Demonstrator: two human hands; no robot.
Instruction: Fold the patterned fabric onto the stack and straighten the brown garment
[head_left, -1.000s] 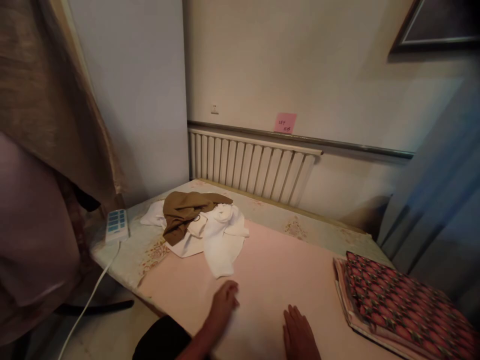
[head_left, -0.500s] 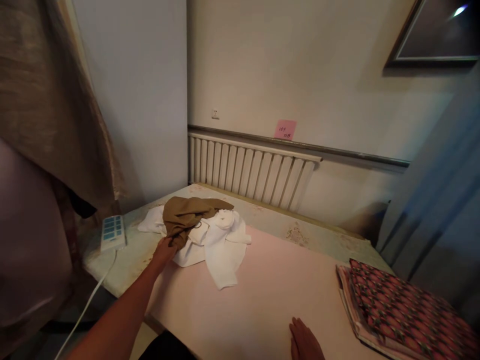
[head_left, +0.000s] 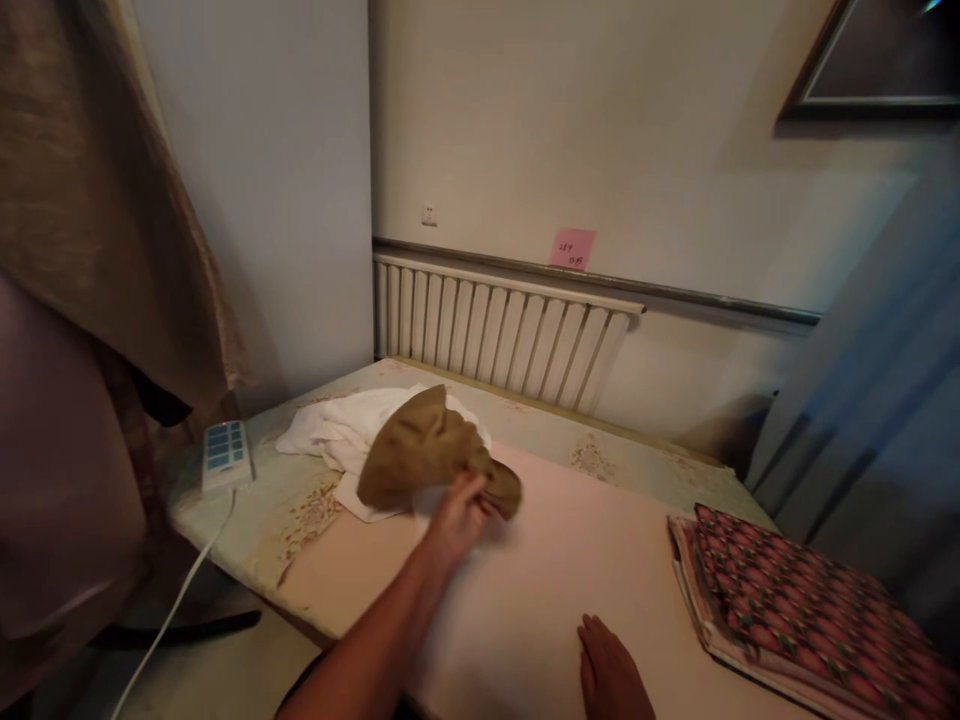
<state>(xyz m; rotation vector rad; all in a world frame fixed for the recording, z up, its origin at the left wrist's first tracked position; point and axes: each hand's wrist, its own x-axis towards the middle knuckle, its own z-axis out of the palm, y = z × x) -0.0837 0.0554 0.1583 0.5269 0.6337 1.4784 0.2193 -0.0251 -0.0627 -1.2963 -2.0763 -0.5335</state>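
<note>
Head view: left hand (head_left: 459,515) fingers grip the blurred brown cloth (head_left: 427,455), hiding much of the white cloth (head_left: 337,435); right hand (head_left: 611,672), cut off below, lies flat and open on the bench (head_left: 540,560).

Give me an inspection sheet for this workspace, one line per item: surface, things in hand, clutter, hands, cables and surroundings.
Surface: table with a pink cover over a pale floral cloth.
Things in hand: brown cloth, bunched and lifted above the table; white cloth pile behind it.
Clutter: folded patterned fabric at the right edge.
Hands: left hand has its grip shut on the brown cloth; right hand lies flat and open on the pink cover.
Cables: white cord hangs from the power strip at the left corner.
Surroundings: radiator, pink note, curtain, picture frame.
</note>
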